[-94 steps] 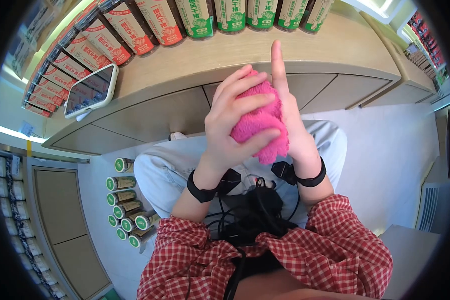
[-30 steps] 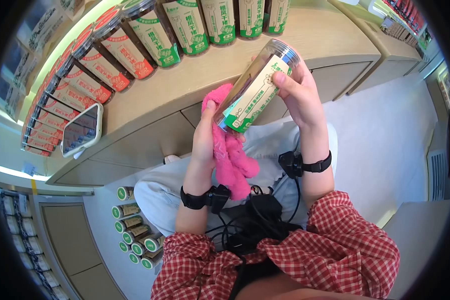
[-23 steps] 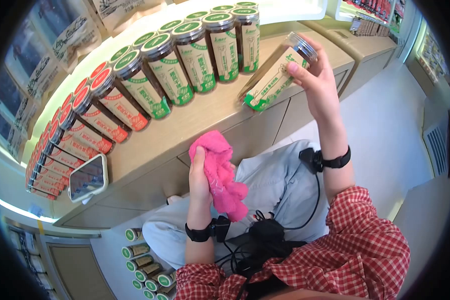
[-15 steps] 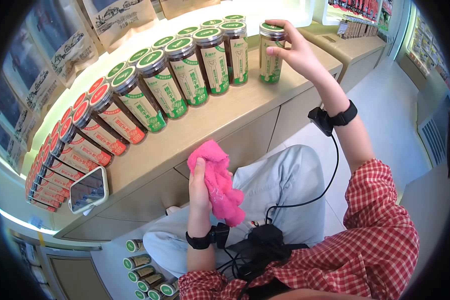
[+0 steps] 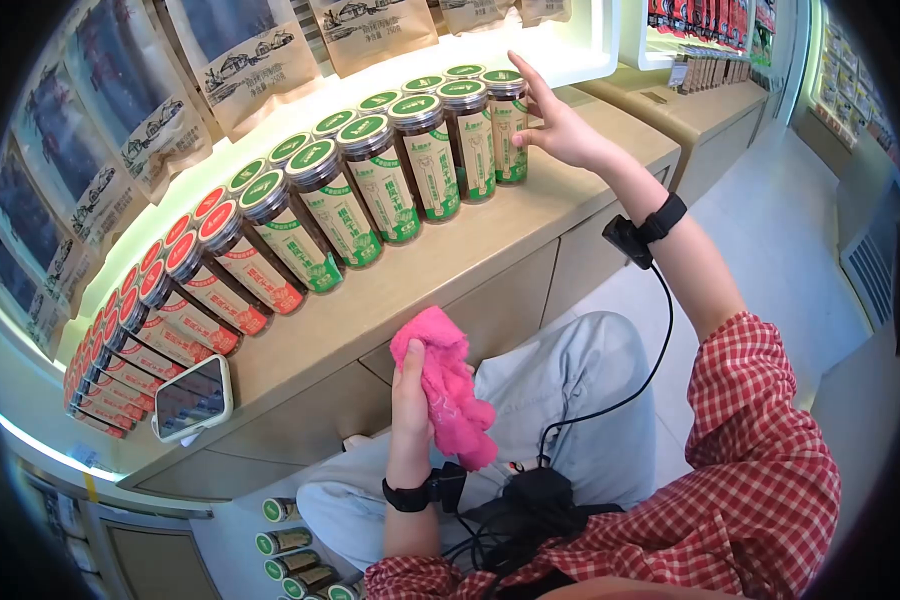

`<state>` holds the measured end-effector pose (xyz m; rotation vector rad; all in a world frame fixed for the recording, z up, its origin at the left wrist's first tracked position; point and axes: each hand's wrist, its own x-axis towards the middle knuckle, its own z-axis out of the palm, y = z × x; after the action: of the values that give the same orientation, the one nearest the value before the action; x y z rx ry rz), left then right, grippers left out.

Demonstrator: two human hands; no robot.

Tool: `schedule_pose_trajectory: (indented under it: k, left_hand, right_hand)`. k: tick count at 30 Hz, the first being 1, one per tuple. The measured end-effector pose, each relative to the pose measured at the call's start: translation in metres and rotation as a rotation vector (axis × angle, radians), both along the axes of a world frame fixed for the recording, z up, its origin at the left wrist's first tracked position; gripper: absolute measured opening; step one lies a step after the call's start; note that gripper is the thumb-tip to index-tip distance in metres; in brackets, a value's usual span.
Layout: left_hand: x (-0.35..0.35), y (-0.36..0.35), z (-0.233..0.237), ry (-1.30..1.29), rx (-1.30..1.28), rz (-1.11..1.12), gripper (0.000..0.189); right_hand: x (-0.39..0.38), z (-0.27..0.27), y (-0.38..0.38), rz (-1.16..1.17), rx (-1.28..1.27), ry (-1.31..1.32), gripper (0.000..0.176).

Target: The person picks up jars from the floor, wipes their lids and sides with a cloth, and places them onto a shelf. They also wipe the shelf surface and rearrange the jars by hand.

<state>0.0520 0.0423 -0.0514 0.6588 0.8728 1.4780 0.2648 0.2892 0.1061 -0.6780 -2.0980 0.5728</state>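
Observation:
My left hand [image 5: 408, 400] grips a pink cloth [image 5: 452, 385] over my lap, its thumb laid along the cloth's edge. At the right end of the display row stands a green-lidded jar [image 5: 509, 125], upright and close against its neighbour. Beside that jar is my right hand [image 5: 562, 130], open, the index finger stretched up past the lid and the thumb tip at the jar's label. More green-labelled jars [image 5: 429, 165] run leftward in two rows, followed by red-labelled jars [image 5: 248, 262].
The jars stand on a wooden counter [image 5: 440, 255]. A phone [image 5: 192, 398] leans at its front left edge. Several green-lidded jars [image 5: 285, 541] lie on the floor at lower left. Brown paper bags [image 5: 253, 70] hang behind. A black cable [image 5: 660, 340] runs from my right wrist.
My right hand has moved left with the green-lidded jar, closing the gap to the row, and its fingers have come off the lid. My left hand still holds the cloth.

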Motion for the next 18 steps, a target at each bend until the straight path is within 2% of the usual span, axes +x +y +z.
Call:
schedule_pose_trajectory:
  k: [4, 7, 10, 11, 12, 13, 16, 17, 18]
  left_hand:
    - [0.001, -0.001, 0.001, -0.013, 0.007, -0.036, 0.049]
    - [-0.003, -0.008, 0.007, 0.032, 0.03, -0.073, 0.049]
    - [0.005, -0.013, 0.018, 0.062, 0.115, -0.074, 0.044]
    - [0.009, -0.015, 0.018, 0.075, 0.141, -0.074, 0.042]
    - [0.012, -0.015, 0.017, 0.059, 0.144, -0.066, 0.043]
    - [0.016, -0.015, 0.014, 0.049, 0.142, -0.061, 0.044]
    - [0.017, -0.02, 0.017, 0.094, 0.151, -0.035, 0.047]
    - [0.015, -0.02, 0.015, 0.091, 0.158, -0.033, 0.049]
    - [0.013, -0.02, 0.014, 0.085, 0.17, -0.032, 0.05]
  right_hand:
    - [0.001, -0.014, -0.004, -0.055, -0.139, 0.013, 0.101]
    - [0.001, -0.038, -0.034, -0.26, 0.325, 0.114, 0.093]
    - [-0.007, -0.056, -0.124, -0.167, 0.178, 0.259, 0.062]
    - [-0.01, -0.067, -0.149, -0.066, 0.19, 0.134, 0.053]
    - [-0.015, -0.068, -0.17, 0.002, 0.342, -0.075, 0.049]
    - [-0.024, -0.061, -0.19, 0.013, 0.378, -0.228, 0.047]
    - [-0.017, -0.075, -0.167, -0.185, 0.336, 0.018, 0.045]
    - [-0.013, -0.075, -0.144, -0.292, 0.187, 0.153, 0.047]
    - [-0.011, -0.066, -0.119, -0.356, 0.145, 0.235, 0.054]
